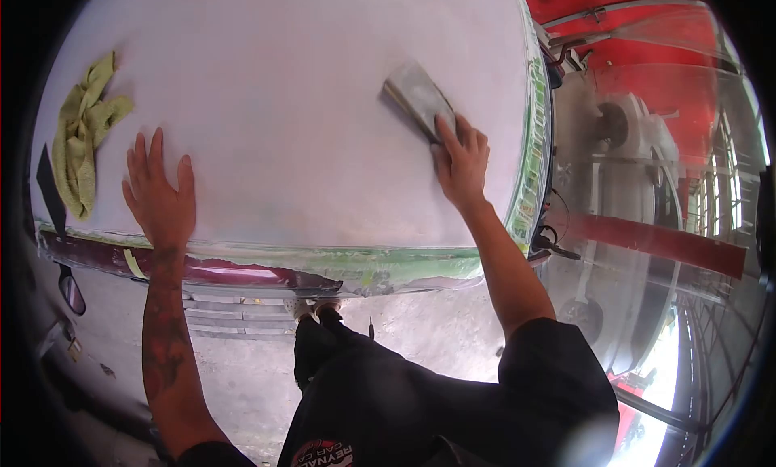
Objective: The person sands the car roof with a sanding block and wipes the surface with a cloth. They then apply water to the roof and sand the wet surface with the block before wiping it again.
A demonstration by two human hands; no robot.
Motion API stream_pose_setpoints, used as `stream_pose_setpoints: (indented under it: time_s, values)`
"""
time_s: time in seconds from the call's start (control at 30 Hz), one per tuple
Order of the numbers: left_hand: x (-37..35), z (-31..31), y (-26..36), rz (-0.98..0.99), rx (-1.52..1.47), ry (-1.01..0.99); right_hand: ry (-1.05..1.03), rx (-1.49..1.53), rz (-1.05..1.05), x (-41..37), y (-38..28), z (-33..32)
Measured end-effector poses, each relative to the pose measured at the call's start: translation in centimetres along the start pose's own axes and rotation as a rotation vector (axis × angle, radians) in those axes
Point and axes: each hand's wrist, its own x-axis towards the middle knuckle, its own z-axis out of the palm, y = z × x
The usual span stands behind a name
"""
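A broad pale panel [291,128], which looks like a car roof, fills the upper part of the view. My left hand [162,188] lies flat on its left side, fingers spread, holding nothing. On the right, my right hand [463,161] grips the lower end of a grey sanding block [418,95], which rests tilted on the panel. A crumpled yellow-green cloth [81,140] lies at the far left, beyond my left hand.
The panel's near edge [388,261] shows green and dark red paint. A side mirror [72,291] juts out at lower left. Behind plastic sheeting at right stands a white car [638,225]. My feet are on the grey floor [234,378].
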Motion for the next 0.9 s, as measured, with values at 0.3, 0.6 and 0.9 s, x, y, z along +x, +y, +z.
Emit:
stream_pose_setpoints:
  time_s: [0.3,0.6,0.9]
  values:
    - [-0.2,0.2,-0.4,0.015,-0.011,0.020,-0.030,0.056,0.019,-4.6,-2.8,-0.5]
    - [-0.3,0.4,-0.6,0.028,-0.008,0.020,0.107,0.006,0.071,6.4,0.0,2.0]
    - [-0.2,0.5,-0.7,0.024,-0.008,0.030,-0.109,0.104,-0.073,-10.8,-6.4,-1.3]
